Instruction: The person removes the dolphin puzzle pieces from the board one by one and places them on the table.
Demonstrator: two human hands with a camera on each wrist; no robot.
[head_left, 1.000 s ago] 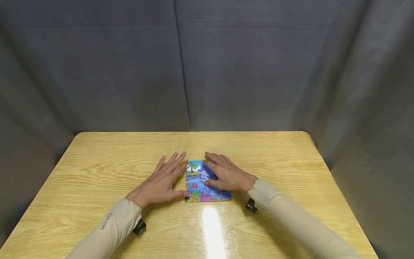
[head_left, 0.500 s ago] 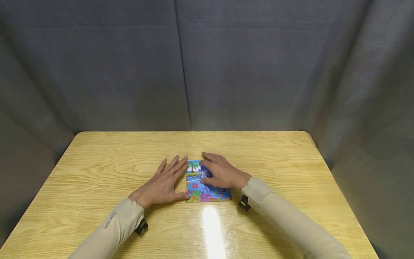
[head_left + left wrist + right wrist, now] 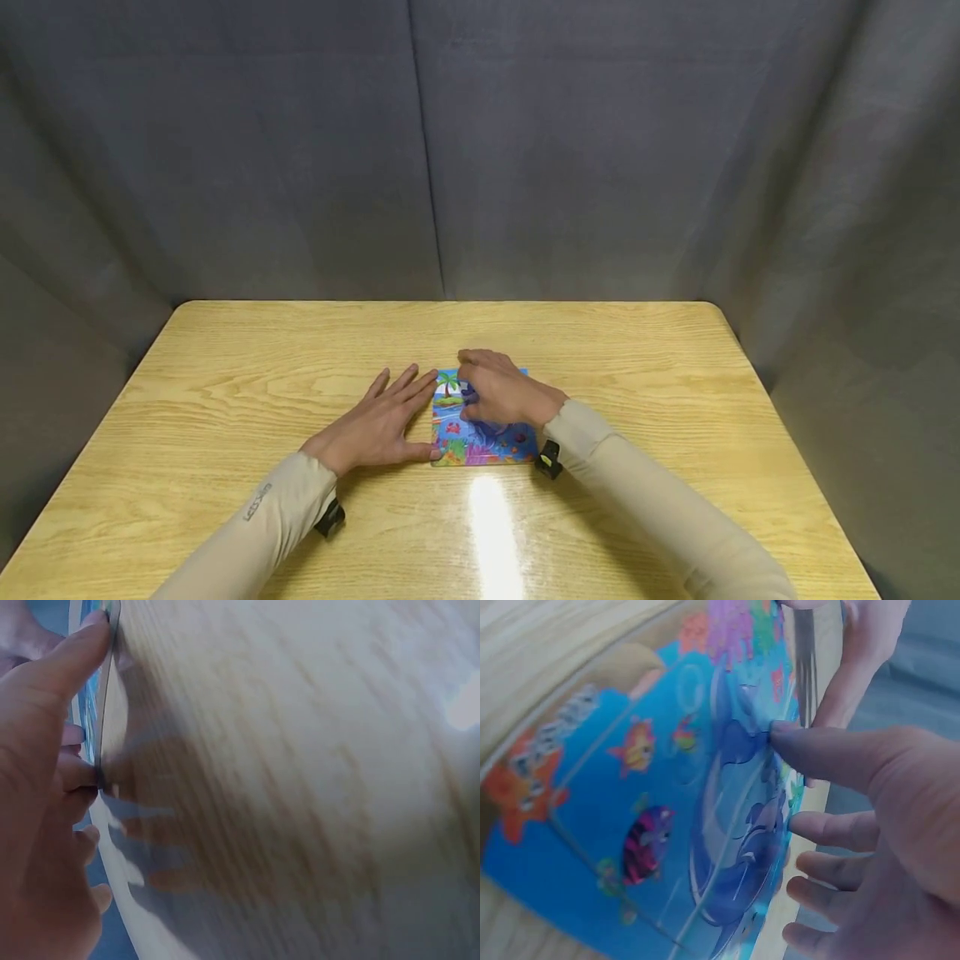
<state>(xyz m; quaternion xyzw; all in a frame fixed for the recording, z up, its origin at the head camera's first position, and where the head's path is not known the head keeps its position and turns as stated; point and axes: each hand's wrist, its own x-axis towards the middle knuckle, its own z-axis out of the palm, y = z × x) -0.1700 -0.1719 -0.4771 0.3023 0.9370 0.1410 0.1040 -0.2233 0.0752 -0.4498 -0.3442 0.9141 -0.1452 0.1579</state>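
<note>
A square picture puzzle (image 3: 480,450) lies flat on the table, printed with a palm tree, a dolphin, a crab and coral; joint lines between its pieces show in the right wrist view. My left hand (image 3: 372,429) lies along its left side with fingers spread, the thumb tip touching the lower left corner and the index finger by the upper left corner. Over the upper middle of the puzzle is my right hand (image 3: 501,392), covering much of the dolphin. Its thumb (image 3: 825,754) reaches the printed surface, and nothing is held between thumb and fingers.
The wooden table (image 3: 637,358) extends on all sides of the puzzle, with a bright light reflection in front of it. Grey curtains (image 3: 300,167) hang behind and at both sides. A black wrist camera (image 3: 549,460) sits under the right cuff, another under the left.
My right hand has slid left across the puzzle, uncovering its right part and top right corner. The left hand has stayed nearly still at the left edge.
</note>
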